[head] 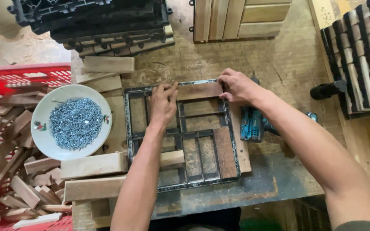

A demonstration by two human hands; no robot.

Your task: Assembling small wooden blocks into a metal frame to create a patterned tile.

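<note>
Both hands are on one wooden slat point(200, 91), seating it across the twelve o'clock edge of the black plastic grid frame point(180, 132) on the counter point(258, 188). Left hand point(162, 104) presses its left end, fingers flat; right hand point(236, 85) pinches the right end. Looks like the fitting step. Next, I'd judge, fastening: cordless drill point(253, 124) lies at three o'clock, bowl of screws point(71, 122) at nine.
</note>
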